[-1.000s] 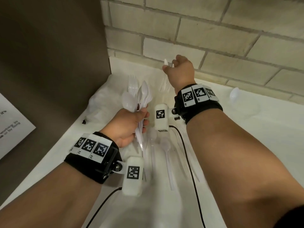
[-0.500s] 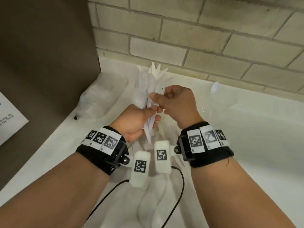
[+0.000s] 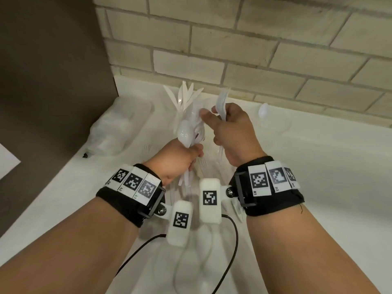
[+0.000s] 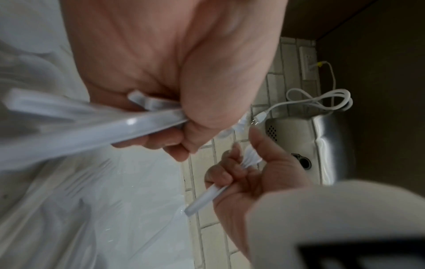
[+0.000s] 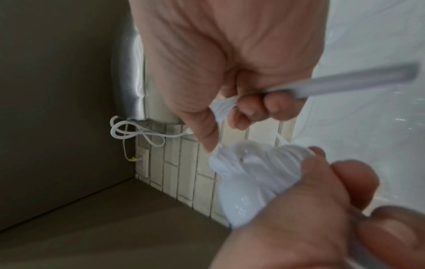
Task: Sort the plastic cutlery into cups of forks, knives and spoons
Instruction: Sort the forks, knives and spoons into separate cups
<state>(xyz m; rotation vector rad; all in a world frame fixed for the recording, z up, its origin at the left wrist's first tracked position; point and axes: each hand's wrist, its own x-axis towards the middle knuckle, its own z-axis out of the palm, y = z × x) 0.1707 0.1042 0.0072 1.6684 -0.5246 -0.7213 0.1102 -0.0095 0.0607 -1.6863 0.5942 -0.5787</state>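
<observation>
My left hand [image 3: 186,154] grips a bundle of white plastic cutlery [image 3: 187,132] by the handles, spoon bowls uppermost; the handles [image 4: 92,125] stick out below the fist. My right hand [image 3: 220,126], just right of the bundle, holds one white fork [image 3: 222,100] in curled fingers, thumb stretched toward the bundle. The fork's handle [image 5: 345,81] juts sideways from that fist. Behind the hands a clear cup holds several knives [image 3: 186,95]. At the right another clear cup [image 3: 277,126] holds a spoon [image 3: 264,110].
Loose white cutlery [image 3: 201,262] lies on the white counter [image 3: 339,177] under my wrists. A crumpled clear plastic bag [image 3: 118,124] sits at the left by a dark panel. A brick wall [image 3: 254,60] closes the back. A white cable [image 4: 322,102] hangs by an outlet.
My right hand came back from the far cups to the bundle, pinched a fork there and has drawn it away to the right. The left hand lifted the bundle slightly.
</observation>
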